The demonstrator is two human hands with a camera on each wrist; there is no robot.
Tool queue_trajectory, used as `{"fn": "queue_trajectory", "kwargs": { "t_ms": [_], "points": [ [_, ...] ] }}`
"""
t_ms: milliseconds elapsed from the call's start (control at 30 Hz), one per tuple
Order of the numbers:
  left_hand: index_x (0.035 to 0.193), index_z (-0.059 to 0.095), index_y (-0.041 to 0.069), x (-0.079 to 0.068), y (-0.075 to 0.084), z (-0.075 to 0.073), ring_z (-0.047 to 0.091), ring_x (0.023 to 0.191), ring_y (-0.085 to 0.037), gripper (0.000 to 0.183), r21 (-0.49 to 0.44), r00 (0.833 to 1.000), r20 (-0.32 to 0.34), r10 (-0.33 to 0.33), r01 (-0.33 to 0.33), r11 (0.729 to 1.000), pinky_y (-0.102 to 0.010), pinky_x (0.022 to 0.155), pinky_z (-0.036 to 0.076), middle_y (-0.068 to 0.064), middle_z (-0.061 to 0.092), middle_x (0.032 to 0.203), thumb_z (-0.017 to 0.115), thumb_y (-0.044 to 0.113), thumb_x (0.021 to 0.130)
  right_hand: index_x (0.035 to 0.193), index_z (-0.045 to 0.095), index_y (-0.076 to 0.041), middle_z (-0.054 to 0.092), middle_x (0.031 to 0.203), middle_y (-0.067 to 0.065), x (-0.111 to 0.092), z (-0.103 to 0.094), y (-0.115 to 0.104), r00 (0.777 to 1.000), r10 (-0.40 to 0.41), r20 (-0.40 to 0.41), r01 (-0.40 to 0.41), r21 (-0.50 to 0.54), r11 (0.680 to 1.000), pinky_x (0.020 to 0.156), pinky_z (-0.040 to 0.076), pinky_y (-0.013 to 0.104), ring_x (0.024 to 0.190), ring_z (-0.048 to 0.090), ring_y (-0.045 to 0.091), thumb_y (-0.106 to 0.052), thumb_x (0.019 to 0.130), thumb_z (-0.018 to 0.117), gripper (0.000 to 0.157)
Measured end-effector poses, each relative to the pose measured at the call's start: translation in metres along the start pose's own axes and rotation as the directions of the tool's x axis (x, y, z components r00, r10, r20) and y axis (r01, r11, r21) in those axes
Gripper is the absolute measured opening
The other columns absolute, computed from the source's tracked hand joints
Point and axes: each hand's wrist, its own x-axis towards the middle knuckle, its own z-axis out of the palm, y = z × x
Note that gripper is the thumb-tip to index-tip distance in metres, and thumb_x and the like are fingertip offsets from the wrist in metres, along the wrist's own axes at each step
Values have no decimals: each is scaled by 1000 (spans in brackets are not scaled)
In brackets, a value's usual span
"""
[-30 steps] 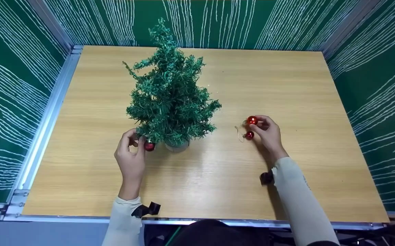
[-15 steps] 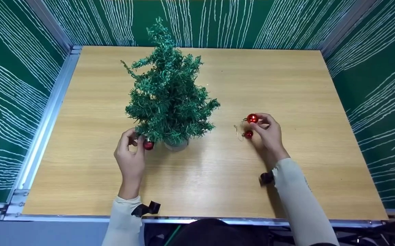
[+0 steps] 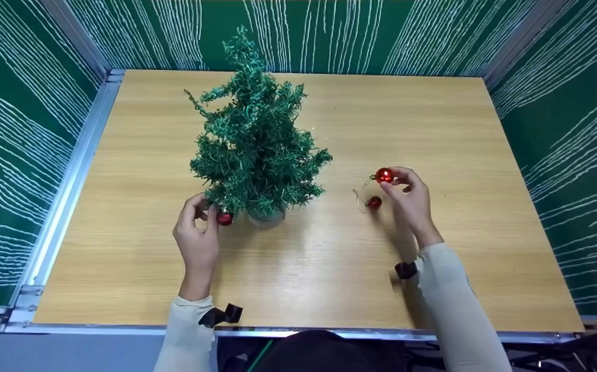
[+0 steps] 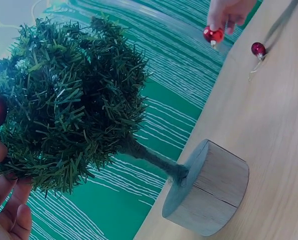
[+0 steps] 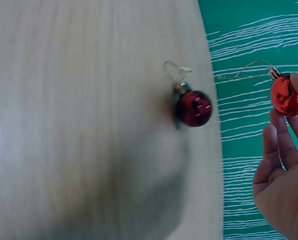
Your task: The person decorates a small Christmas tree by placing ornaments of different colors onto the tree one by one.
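A small artificial Christmas tree (image 3: 257,139) stands on a round wooden base (image 4: 214,190). My left hand (image 3: 198,237) is at its lower left branches, fingers and thumb curled about a branch tip; the foliage partly hides the grip. Beside that thumb is a dark red bauble (image 3: 224,217), also at the edge of the left wrist view. My right hand (image 3: 409,199) pinches a shiny red bauble (image 3: 384,175) between thumb and fingers, raised off the table. Its thin gold loop (image 5: 244,72) dangles free. Another red bauble (image 5: 194,108) lies on the table below, with its loop spread out.
The wooden table (image 3: 464,155) has a metal frame edge (image 3: 66,196) on the left. Green walls (image 3: 324,36) with white streaks enclose its back and sides. Black wrist mounts (image 3: 233,313) sit on both sleeves.
My right hand has lifted the shiny red bauble slightly up and to the right, away from the one on the table. The left hand stays at the same branch.
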Motion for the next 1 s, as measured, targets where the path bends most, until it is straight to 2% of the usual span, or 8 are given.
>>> {"fn": "queue_trajectory", "kwargs": {
  "t_ms": [100,267,500,600,700,833,1000],
  "points": [
    [109,65,-3,0,0,0,54,80,-13,19,16,1000,-1,-10,10,1000,-25,71,46,-13,66,88,64,-3,91,123,63,-6,63,105,-6,-1,0,-3,999,-43,-12,43,-25,999,85,34,30,96,55,14,-19,88,75,40],
    [109,66,-3,0,0,0,55,80,-13,19,13,1000,-4,-16,16,1000,-22,71,44,-13,66,88,65,-3,90,122,64,-4,64,103,-6,-9,-2,-17,997,-70,-23,70,5,998,84,35,33,92,55,12,-15,87,75,38],
    [108,66,-3,0,0,1,54,80,-10,18,8,1000,-9,-13,13,1000,-21,71,44,-13,66,88,65,-3,90,119,63,6,63,98,-10,-29,-7,-65,994,-101,-27,103,72,992,80,33,28,91,55,11,-4,86,72,35],
    [107,65,-3,0,-1,1,54,79,-10,18,5,1000,-8,-8,8,1000,-25,70,45,-13,66,87,64,-4,90,119,62,8,64,97,-11,-33,-9,-75,992,-122,-35,125,113,986,79,34,26,91,55,10,0,85,72,35],
    [107,65,-5,1,-1,1,53,78,-10,17,5,1000,-7,-2,2,1000,-29,69,46,-13,65,85,64,-6,89,118,61,11,64,97,-11,-36,-10,-80,989,-143,-44,148,163,975,80,35,28,91,55,9,3,85,71,35],
    [106,65,-4,1,-1,1,54,78,-9,16,7,1000,-8,4,-4,1000,-27,68,45,-12,65,85,63,-5,90,117,58,15,65,96,-12,-38,-12,-84,983,-170,-72,183,227,957,79,35,28,90,55,9,7,84,69,35],
    [105,65,-4,0,0,0,55,79,-9,16,14,1000,-8,1,-1,1000,-26,68,45,-11,66,87,64,-5,90,115,57,17,64,95,-12,-41,-13,-89,971,-223,-91,238,234,942,78,34,26,88,55,10,10,83,68,34]
  ]
}}
